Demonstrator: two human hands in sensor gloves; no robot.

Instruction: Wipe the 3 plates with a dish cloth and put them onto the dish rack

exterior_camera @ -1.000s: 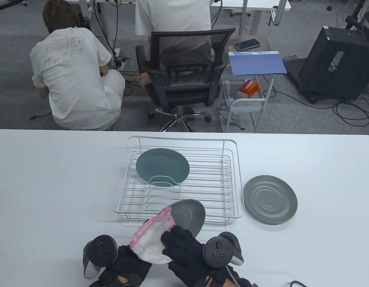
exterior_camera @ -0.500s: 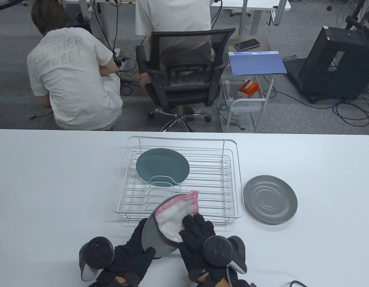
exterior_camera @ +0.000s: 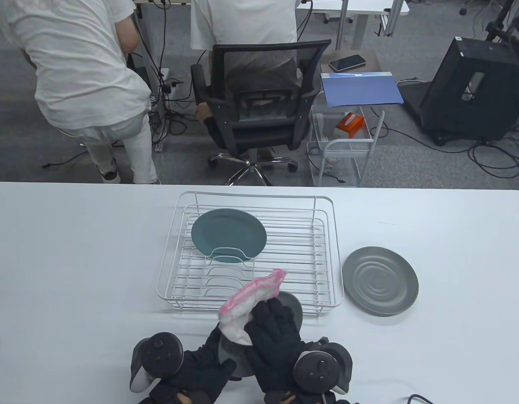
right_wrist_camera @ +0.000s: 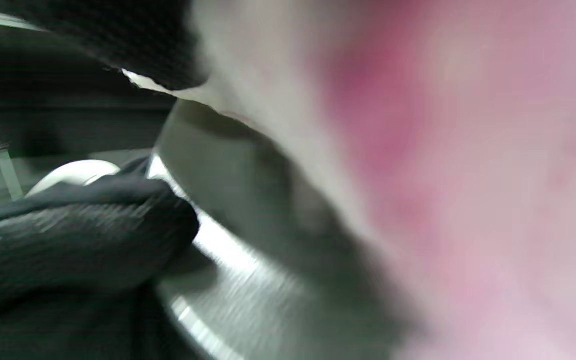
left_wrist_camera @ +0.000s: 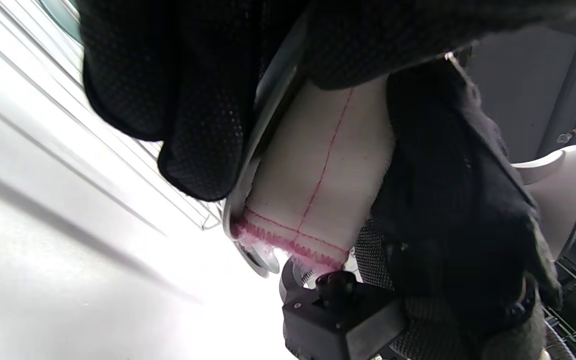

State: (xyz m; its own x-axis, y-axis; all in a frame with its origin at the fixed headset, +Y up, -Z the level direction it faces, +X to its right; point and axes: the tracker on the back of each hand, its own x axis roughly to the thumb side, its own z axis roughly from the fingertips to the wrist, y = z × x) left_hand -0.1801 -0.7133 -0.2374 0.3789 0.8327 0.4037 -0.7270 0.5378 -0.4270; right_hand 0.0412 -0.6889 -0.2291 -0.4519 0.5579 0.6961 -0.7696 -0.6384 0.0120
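Note:
I hold a grey plate tilted above the table's near edge, in front of the dish rack. My left hand grips its lower left rim; the left fingers curl over the plate's edge. My right hand lies with flat fingers on a white, pink-edged dish cloth, pressing the cloth against the plate's face. A teal plate stands in the rack's back left slot. A second grey plate lies flat on the table, right of the rack.
The white table ends just behind the rack. Beyond it are an office chair, a small wire cart and a standing person with their back turned.
My right hand swept the cloth across the plate from its left side to its face, and the plate turned and sank lower. The person behind the table stood up.

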